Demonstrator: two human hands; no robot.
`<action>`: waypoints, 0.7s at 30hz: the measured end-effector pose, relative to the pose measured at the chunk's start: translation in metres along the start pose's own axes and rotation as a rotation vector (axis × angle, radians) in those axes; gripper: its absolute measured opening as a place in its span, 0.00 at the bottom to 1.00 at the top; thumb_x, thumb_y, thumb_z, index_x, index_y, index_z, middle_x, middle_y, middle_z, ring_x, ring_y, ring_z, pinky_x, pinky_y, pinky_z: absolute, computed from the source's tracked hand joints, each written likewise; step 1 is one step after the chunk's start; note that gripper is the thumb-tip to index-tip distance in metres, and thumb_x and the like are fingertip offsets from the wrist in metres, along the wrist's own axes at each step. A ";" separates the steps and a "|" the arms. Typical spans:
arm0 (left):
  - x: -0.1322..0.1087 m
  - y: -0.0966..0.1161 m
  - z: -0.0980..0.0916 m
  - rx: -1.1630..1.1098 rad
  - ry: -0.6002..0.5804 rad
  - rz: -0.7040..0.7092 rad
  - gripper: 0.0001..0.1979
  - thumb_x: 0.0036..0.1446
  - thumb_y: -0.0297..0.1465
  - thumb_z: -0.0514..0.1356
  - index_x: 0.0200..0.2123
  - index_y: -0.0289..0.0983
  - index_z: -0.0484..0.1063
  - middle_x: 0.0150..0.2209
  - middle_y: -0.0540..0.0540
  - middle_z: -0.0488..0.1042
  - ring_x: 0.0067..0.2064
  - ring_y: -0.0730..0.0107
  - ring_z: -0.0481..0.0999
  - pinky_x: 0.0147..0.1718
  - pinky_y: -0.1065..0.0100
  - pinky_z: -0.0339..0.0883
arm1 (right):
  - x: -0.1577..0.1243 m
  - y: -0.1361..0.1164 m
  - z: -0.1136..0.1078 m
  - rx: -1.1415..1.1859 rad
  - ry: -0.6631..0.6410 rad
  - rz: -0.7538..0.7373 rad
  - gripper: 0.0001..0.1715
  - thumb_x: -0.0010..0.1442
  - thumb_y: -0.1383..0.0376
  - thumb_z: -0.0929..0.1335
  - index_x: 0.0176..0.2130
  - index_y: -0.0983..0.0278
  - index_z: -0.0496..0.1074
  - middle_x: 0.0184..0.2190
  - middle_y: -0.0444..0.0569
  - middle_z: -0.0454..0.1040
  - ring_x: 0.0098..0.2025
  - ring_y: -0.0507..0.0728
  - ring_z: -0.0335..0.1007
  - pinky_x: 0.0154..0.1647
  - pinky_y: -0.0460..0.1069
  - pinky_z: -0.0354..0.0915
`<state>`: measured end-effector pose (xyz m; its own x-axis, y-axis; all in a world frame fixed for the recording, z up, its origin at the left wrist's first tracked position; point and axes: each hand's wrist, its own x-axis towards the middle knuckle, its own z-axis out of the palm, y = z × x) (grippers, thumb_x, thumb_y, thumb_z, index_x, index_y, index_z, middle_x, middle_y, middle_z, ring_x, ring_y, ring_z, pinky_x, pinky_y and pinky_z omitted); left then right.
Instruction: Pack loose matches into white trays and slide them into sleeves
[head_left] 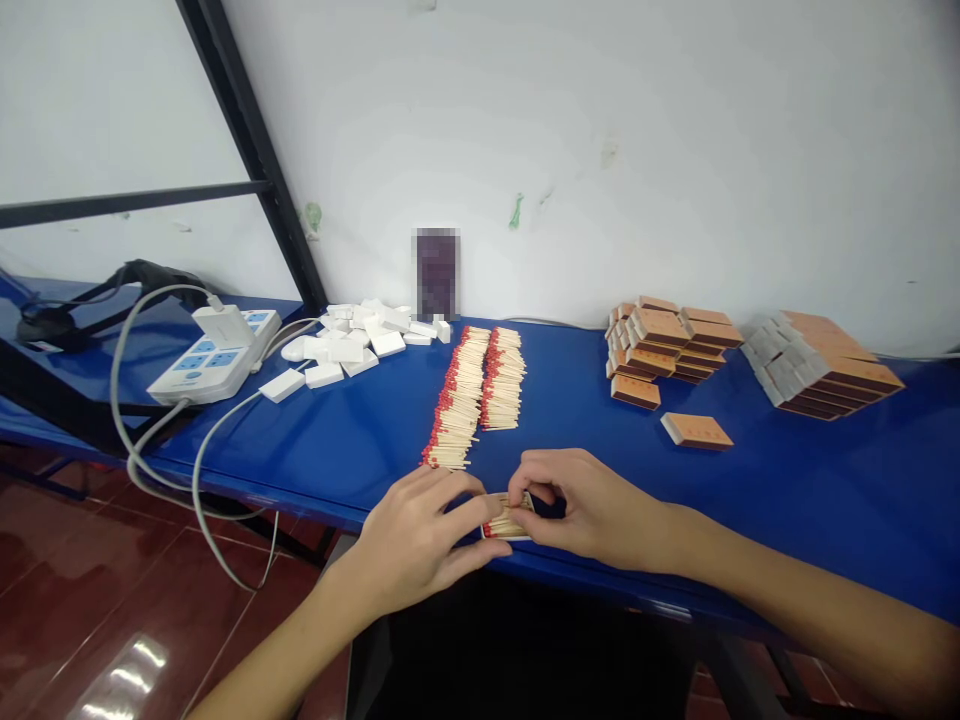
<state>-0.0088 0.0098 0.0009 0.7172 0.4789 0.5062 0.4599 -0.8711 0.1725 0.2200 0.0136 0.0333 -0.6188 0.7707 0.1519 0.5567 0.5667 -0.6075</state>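
Observation:
A small white matchbox tray (508, 524) full of red-tipped matches lies at the near edge of the blue table (352, 440). My left hand (420, 535) grips the tray's left end with curled fingers. My right hand (585, 505) pinches the matches at the tray's right end. Just beyond my hands lie two long rows of loose matches (476, 390), heads pointing left.
White inner trays (360, 335) are heaped at the back left beside a power strip (217, 355) with trailing grey cables. Orange matchbox sleeves are stacked at back right (667, 345) and far right (821, 365), one sleeve (697, 430) lying alone. A black metal frame (247, 140) leans at left.

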 end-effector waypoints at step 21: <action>0.000 0.001 0.002 -0.031 0.066 -0.012 0.12 0.64 0.40 0.61 0.37 0.37 0.68 0.38 0.48 0.77 0.40 0.66 0.78 0.40 0.65 0.69 | -0.001 0.001 -0.002 -0.008 0.005 -0.054 0.06 0.60 0.68 0.65 0.30 0.63 0.65 0.24 0.39 0.60 0.25 0.48 0.54 0.27 0.45 0.52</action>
<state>-0.0075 0.0091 -0.0011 0.6752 0.4824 0.5580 0.4514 -0.8685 0.2047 0.2226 0.0138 0.0340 -0.6454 0.7403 0.1884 0.5271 0.6100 -0.5917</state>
